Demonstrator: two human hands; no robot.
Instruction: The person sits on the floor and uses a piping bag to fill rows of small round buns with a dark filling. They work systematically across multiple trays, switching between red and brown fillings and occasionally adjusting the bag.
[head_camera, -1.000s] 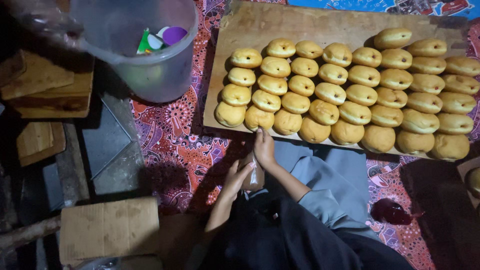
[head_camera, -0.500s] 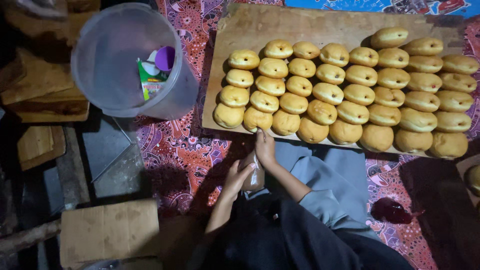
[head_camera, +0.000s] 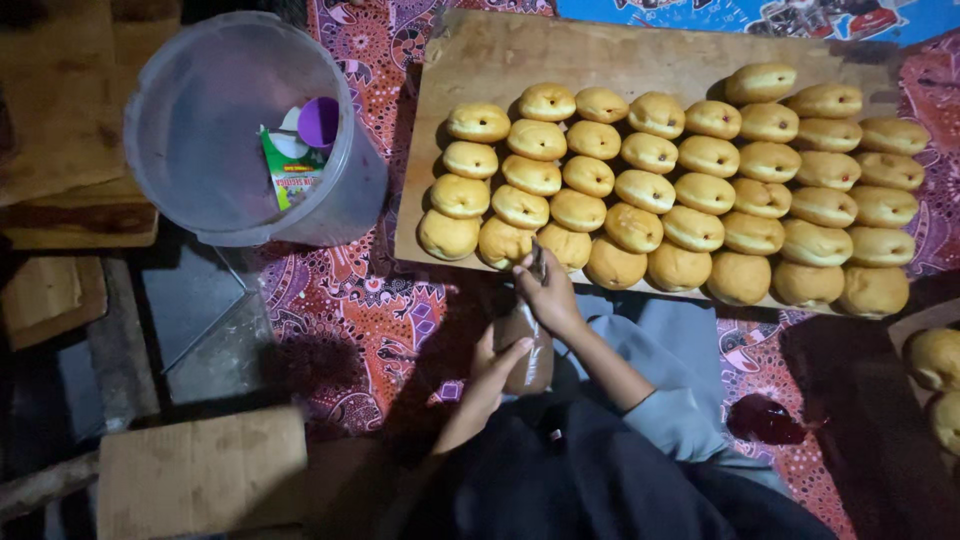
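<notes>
My left hand (head_camera: 495, 365) grips the body of a clear piping bag (head_camera: 527, 352) filled with brown paste. My right hand (head_camera: 550, 295) pinches the bag's top end, just at the near edge of a wooden board (head_camera: 500, 60). Several rows of round golden buns (head_camera: 690, 180) lie on the board. The bag's tip sits close to a front-row bun (head_camera: 505, 242); I cannot tell if it touches. My dark sleeve and grey clothing fill the bottom of the view.
A translucent plastic bucket (head_camera: 340, 200) stands to the left of the board, holding a green-and-white packet (head_camera: 285, 170) and a purple lid (head_camera: 318, 120). Wooden boards (head_camera: 50, 120) and cardboard (head_camera: 200, 470) lie at the left. A dark red blob (head_camera: 765, 418) and more buns (head_camera: 935, 360) lie at the right.
The bucket, held up at the top left by a gloved hand one second ago, has come down and to the right. Both my hands stay on the piping bag.
</notes>
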